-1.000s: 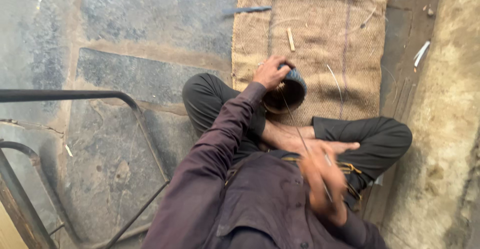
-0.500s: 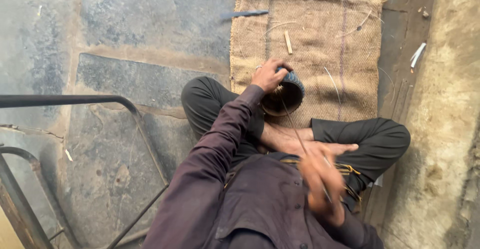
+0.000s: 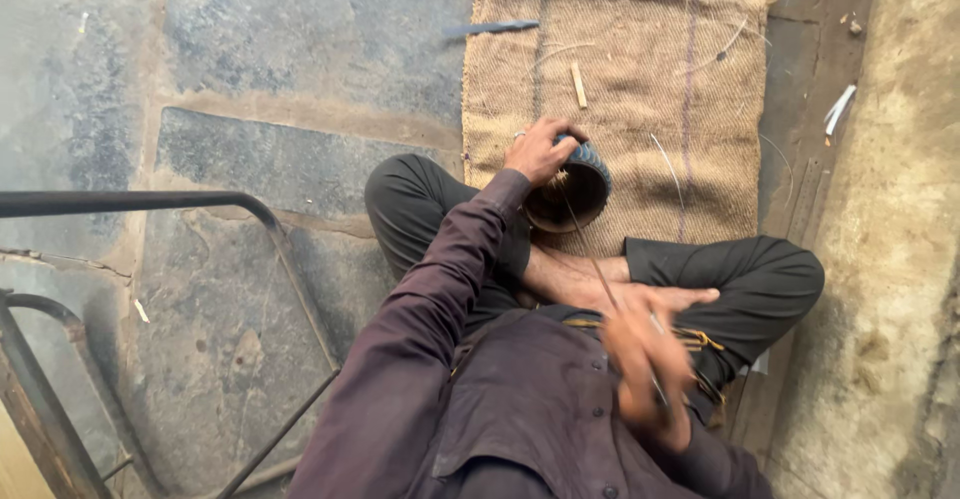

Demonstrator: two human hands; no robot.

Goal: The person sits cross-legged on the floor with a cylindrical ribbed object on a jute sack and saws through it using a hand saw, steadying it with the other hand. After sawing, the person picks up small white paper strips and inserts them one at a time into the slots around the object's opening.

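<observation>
I sit cross-legged on a burlap sack (image 3: 640,69) in dark clothes. My left hand (image 3: 538,151) grips the rim of a small round woven basket (image 3: 575,191), dark inside with a blue-patterned outer wall, which rests near my bare foot (image 3: 570,277). My right hand (image 3: 650,344), close to my chest and blurred, pinches a long thin strand (image 3: 590,254) that runs up from the basket's rim to the fingers.
Stone floor slabs (image 3: 250,159) lie to the left. A bent metal tube frame (image 3: 150,204) stands at the lower left. A short stick (image 3: 578,85) and loose strands lie on the sack. A rough wall (image 3: 900,259) rises on the right.
My right hand has pulled the strand slightly down and toward my body. The left hand stays on the basket rim.
</observation>
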